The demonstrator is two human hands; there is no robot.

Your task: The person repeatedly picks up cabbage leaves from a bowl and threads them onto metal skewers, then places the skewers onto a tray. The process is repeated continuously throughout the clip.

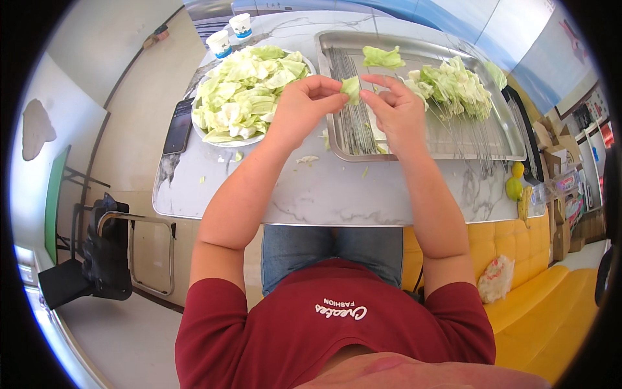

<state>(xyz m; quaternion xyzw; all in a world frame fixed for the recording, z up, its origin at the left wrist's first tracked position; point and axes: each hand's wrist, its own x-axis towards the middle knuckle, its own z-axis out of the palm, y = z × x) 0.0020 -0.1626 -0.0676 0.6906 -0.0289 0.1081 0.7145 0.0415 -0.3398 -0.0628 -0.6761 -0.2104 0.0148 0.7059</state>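
Between my two hands is a small piece of cabbage leaf (350,90). My left hand (311,104) pinches its left edge between thumb and fingers. At its right edge is my right hand (396,109), thumb and forefinger bent close to it; whether they touch the leaf or hold a thin skewer, I cannot tell. Below the hands lies a metal tray (423,156) with a bundle of thin skewers (357,129) along its left side. Skewered cabbage leaves (457,87) are piled at its right, and a loose leaf (384,57) lies near its far edge. A heaped plate of cabbage pieces (243,97) stands left.
Two paper cups (219,44) stand at the far left of the marble-patterned table (311,194). A phone (178,127) lies left of the plate. Yellow-green fruit (514,188) and a banana (524,206) are at the right edge. Cabbage scraps (307,159) dot the tabletop.
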